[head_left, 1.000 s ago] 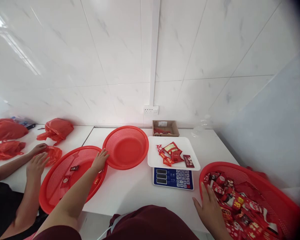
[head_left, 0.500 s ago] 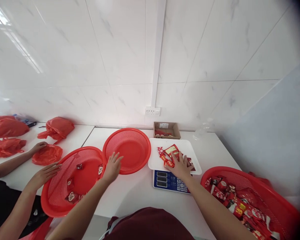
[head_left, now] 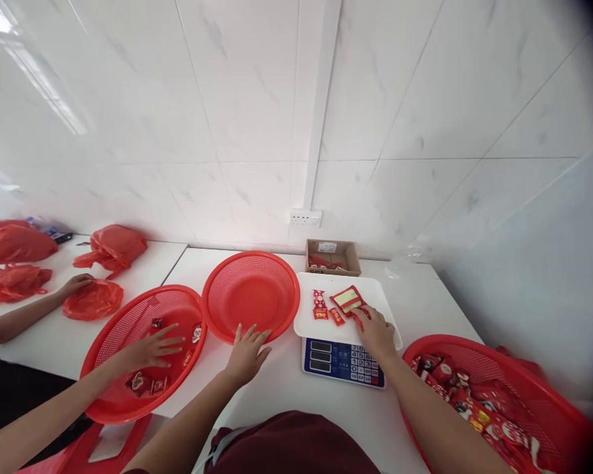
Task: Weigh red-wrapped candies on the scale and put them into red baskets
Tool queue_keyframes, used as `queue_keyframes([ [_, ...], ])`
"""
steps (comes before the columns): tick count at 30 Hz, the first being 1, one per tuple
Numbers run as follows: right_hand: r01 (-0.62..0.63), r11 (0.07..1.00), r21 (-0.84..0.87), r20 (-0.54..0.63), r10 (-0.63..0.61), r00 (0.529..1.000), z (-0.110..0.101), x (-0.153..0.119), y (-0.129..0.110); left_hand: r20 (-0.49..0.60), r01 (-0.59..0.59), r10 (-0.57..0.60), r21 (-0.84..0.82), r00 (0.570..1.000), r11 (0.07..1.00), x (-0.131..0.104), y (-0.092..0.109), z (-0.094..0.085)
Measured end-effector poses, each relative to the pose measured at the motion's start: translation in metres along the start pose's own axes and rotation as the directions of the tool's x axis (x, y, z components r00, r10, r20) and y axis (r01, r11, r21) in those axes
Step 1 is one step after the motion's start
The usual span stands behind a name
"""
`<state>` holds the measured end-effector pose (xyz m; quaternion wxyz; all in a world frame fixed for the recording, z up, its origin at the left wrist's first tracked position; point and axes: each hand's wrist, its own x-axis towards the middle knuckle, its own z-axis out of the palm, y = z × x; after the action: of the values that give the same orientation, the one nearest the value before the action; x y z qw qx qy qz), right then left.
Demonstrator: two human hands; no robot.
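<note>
The person's left hand (head_left: pixel 247 355) is empty, its fingers loosely spread at the near rim of a red basket (head_left: pixel 252 299) just beyond it; whether the fingertips touch the rim is hard to tell. The right hand (head_left: pixel 376 332) is over a white tray (head_left: pixel 306 322), fingers bent down at a red packet mostly hidden beneath them; whether they grip it or only rest there, I cannot tell. Just left of those fingers lie a larger packet with a pale panel (head_left: pixel 347 299), a dotted packet (head_left: pixel 319 301) and small red packets (head_left: pixel 337 317). The blue scale (head_left: pixel 343 362) sits below the tray, near the right wrist, its displays unreadable. To the right of this hand, the forearm covers part of another red basket (head_left: pixel 439 340) full of wrapped packets (head_left: pixel 507 431), and dark blur cuts off its far side. Left of the left hand, a co-worker's spread hand (head_left: pixel 158 347) hangs over a third basket (head_left: pixel 138 316).
</note>
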<state>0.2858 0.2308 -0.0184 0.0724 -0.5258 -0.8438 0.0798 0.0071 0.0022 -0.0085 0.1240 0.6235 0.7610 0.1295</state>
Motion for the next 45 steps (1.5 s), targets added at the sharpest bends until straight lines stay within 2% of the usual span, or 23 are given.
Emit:
queue_keyframes([
  [3,-0.083,0.983,0.163,-0.112,0.102,0.988,0.002,0.007,0.020,0.006,0.014,-0.014,-0.007,1.000,1.000,-0.003,-0.002,-0.002],
  [5,-0.164,0.937,0.310,-0.193,0.231,0.954,0.001,0.011,0.028,-0.006,0.010,-0.010,-0.017,1.000,1.000,-0.005,-0.003,-0.003],
  [7,-0.204,0.870,0.449,-0.235,0.335,0.912,-0.004,0.014,0.025,-0.028,0.007,-0.008,-0.025,1.000,1.000,-0.007,-0.004,-0.004],
  [9,-0.179,0.811,0.556,-0.241,0.364,0.899,-0.013,0.017,0.007,-0.044,0.016,-0.017,-0.025,0.999,1.000,-0.009,-0.005,-0.005],
  [12,-0.074,0.737,0.672,-0.195,0.273,0.942,-0.034,0.023,-0.044,-0.046,0.035,-0.037,-0.031,0.998,0.999,-0.012,-0.006,-0.008],
  [14,0.038,0.701,0.712,-0.184,0.133,0.974,-0.048,0.028,-0.084,-0.034,0.041,-0.043,-0.044,0.999,0.998,-0.013,-0.006,-0.009],
  [15,0.094,0.686,0.722,-0.150,0.022,0.989,-0.055,0.031,-0.101,-0.027,0.041,-0.042,-0.048,0.999,0.998,-0.014,-0.006,-0.009],
  [17,0.145,0.678,0.721,-0.071,-0.136,0.988,-0.062,0.036,-0.126,-0.021,0.038,-0.039,-0.050,0.999,0.998,-0.016,-0.006,-0.009],
  [18,0.150,0.702,0.696,-0.031,-0.179,0.983,-0.063,0.039,-0.131,-0.020,0.036,-0.037,-0.050,0.999,0.998,-0.018,-0.007,-0.009],
  [20,0.113,0.815,0.568,0.041,-0.165,0.985,-0.058,0.045,-0.129,-0.023,0.035,-0.036,-0.047,0.999,0.998,-0.021,-0.008,-0.008],
  [22,0.003,0.931,0.364,0.112,-0.047,0.993,-0.045,0.051,-0.113,-0.029,0.039,-0.041,-0.045,0.999,0.998,-0.025,-0.009,-0.008],
  [23,-0.072,0.961,0.267,0.151,0.032,0.988,-0.036,0.054,-0.103,-0.032,0.040,-0.042,-0.046,0.999,0.998,-0.026,-0.009,-0.008],
  [25,-0.199,0.968,0.153,0.237,0.160,0.958,-0.018,0.056,-0.084,-0.038,0.043,-0.045,-0.054,0.998,0.998,-0.028,-0.010,-0.008],
  [27,-0.229,0.967,0.109,0.291,0.189,0.938,-0.003,0.054,-0.074,-0.035,0.047,-0.049,-0.068,0.998,0.997,-0.027,-0.010,-0.009],
  [29,-0.175,0.981,0.084,0.288,0.144,0.947,0.009,0.048,-0.074,-0.026,0.056,-0.058,-0.082,0.998,0.995,-0.026,-0.008,-0.010],
  [32,-0.087,0.996,0.031,0.216,0.078,0.973,0.017,0.037,-0.083,-0.013,0.065,-0.067,-0.086,0.998,0.994,-0.024,-0.007,-0.010],
  [35,-0.028,1.000,-0.002,0.118,0.028,0.993,0.019,0.029,-0.086,-0.014,0.062,-0.064,-0.074,0.998,0.995,-0.023,-0.006,-0.009],
  [39,0.118,0.993,-0.017,-0.007,-0.118,0.993,0.017,0.025,-0.077,-0.023,0.053,-0.055,-0.067,0.998,0.996,-0.024,-0.006,-0.008],
  [45,0.148,0.989,-0.002,0.006,-0.148,0.989,0.011,0.028,-0.065,-0.027,0.043,-0.046,-0.086,0.999,0.995,-0.024,-0.005,-0.008],
])
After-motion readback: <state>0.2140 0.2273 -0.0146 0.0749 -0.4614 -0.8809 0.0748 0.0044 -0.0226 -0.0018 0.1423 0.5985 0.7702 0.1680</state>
